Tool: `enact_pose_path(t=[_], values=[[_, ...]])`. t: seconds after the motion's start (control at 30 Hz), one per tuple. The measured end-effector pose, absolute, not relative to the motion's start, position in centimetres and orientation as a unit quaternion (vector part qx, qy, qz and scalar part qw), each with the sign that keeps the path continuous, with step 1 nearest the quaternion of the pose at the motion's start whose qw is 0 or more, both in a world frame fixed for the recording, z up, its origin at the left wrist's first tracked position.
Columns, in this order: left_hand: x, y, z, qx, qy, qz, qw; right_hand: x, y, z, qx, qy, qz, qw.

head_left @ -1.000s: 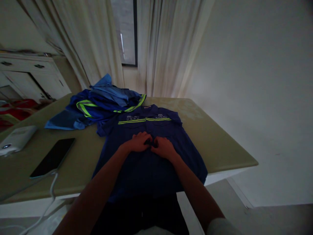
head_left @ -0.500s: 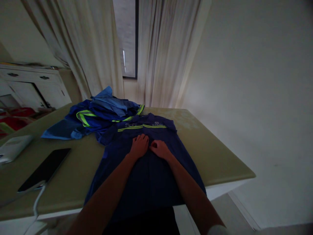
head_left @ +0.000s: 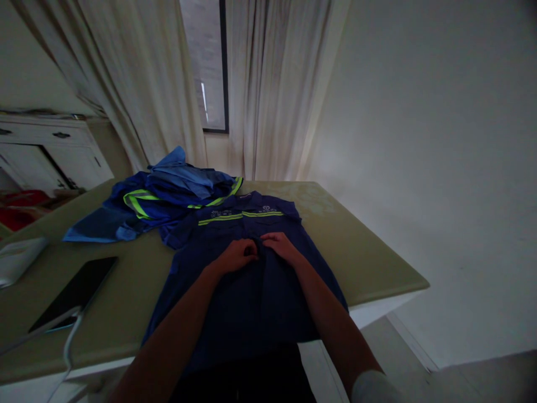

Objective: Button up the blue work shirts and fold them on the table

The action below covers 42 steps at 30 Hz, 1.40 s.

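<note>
A dark blue work shirt [head_left: 235,313] lies front up, its collar at the far side and its lower hem hanging at the near table edge. Yellow-green stripes and pale lettering cross its chest. My left hand [head_left: 238,254] is curled at the middle of the front, fingers closed on the fabric by the placket. Just beside it my right hand [head_left: 282,246] pinches the opposite edge of the placket. A small fold of cloth is raised between them. Any button under the fingertips is too small and dark to make out.
A heap of blue clothes [head_left: 168,187] with bright stripes lies at the far left of the table [head_left: 369,252]. Nearer left are a black phone [head_left: 73,294] with a white cable [head_left: 69,341] and a white box-like object [head_left: 20,260]. A wall [head_left: 440,168] stands on the right.
My left hand has turned and curled, dropping slightly toward me. My right hand has moved a little farther up the placket, and the cloth between them has lifted. The view has shifted slightly.
</note>
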<state>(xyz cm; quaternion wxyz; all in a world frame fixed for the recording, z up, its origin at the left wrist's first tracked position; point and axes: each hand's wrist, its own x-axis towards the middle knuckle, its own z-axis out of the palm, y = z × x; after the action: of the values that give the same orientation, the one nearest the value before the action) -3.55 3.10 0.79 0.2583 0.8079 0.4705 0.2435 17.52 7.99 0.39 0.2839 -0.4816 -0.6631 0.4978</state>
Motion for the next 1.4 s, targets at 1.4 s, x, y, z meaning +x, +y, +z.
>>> enact_pose_path(t=[1.4], values=[[-2.7, 2.9, 0.2, 0.803, 0.536, 0.234, 0.120, 16.9, 6.9, 0.2, -0.397, -0.783, 0.373, 0.299]])
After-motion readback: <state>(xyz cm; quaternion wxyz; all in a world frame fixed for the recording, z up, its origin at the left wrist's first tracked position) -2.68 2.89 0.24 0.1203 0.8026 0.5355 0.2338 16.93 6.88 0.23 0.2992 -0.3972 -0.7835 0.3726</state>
